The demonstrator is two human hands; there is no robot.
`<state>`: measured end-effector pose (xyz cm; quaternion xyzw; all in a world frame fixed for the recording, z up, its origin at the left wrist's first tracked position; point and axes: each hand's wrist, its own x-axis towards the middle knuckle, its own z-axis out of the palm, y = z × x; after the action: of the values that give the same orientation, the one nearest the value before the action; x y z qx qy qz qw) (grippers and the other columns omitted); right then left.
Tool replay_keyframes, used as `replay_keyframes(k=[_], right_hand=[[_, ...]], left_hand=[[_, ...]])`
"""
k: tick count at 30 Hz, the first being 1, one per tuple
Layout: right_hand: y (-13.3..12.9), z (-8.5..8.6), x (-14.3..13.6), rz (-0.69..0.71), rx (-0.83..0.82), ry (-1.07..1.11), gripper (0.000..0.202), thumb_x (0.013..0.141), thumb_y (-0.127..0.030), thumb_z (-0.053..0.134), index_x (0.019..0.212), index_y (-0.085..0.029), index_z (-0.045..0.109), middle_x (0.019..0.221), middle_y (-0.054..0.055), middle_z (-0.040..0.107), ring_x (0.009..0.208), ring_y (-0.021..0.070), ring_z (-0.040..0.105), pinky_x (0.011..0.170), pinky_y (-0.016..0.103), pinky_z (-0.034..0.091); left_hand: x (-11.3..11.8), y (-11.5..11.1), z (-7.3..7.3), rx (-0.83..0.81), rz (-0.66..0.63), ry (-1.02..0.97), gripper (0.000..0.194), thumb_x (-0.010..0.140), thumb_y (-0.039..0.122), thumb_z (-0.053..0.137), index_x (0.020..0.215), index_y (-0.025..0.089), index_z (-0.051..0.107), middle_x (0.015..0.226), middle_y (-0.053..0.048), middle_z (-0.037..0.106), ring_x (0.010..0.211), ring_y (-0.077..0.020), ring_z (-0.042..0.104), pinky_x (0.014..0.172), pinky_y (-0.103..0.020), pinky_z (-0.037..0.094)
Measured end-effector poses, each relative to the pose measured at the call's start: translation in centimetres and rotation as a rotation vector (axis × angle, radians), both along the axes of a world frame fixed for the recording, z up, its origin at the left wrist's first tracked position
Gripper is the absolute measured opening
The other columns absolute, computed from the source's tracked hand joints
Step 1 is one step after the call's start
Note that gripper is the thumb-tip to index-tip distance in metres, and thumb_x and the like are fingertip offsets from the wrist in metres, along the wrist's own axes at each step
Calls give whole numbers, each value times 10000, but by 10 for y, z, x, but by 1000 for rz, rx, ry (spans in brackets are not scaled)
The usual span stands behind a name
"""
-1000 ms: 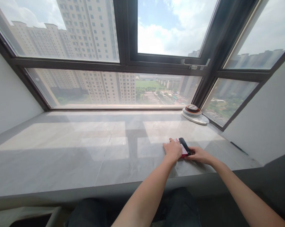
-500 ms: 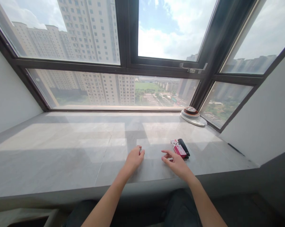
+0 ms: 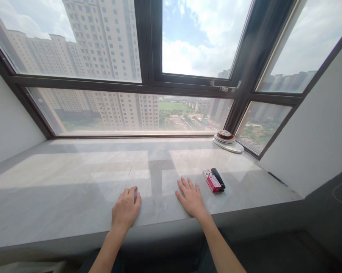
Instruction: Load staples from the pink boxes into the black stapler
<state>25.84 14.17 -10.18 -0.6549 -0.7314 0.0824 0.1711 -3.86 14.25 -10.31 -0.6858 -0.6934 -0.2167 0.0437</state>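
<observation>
My right hand (image 3: 190, 197) lies flat on the pale stone window sill (image 3: 82, 197), its fingers spread and nothing in it. To its right, apart from the fingertips, a small pink-and-white box (image 3: 213, 182) lies against a black stapler (image 3: 218, 179). My left hand (image 3: 125, 207) rests near the sill's front edge, left of the right hand. Its fingers are loosely bent, with a gap between thumb and forefinger. Nothing shows in it, though the palm is hidden.
A stack of plates (image 3: 227, 141) stands in the back right corner by the glass. A dark window frame (image 3: 188, 89) with a metal latch (image 3: 223, 88) runs along the back. White walls close off both sides, and the sill drops at its front edge.
My left hand has moved left and down onto the sill. My right hand has shifted left, away from the box, and its fingers have spread flat. The view has tilted slightly.
</observation>
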Motion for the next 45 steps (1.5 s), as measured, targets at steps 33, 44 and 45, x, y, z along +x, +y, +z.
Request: replay_keyframes(k=[33,44,45], right_hand=[[1,-2,-3,-15,-33,-74,589,1025,-562,257,1585,-383,288,1665,-96,196,1552,225,93,1237,447,34],[2,-4,-3,-12,-35,-91,593,1027,-549,232,1595,-380,257,1672,-81,174,1556,240,71,1231,479,45],[2,-4,-3,-11,-37,-91,595,1027,-549,231,1596,-379,254,1673,-80,172,1556,240,69,1231,478,43]], left_hand=[[-8,4,-16,-65,-90,164,564,1034,434,298,1558,238,372,1641,-42,293,1524,-266,214,1219,-501,165],[-7,2,-15,-65,-85,146,560,1035,430,299,1557,243,378,1639,-47,299,1521,-268,225,1224,-493,154],[-7,2,-15,-66,-87,145,560,1036,431,296,1558,243,375,1640,-45,297,1522,-267,223,1224,-493,154]])
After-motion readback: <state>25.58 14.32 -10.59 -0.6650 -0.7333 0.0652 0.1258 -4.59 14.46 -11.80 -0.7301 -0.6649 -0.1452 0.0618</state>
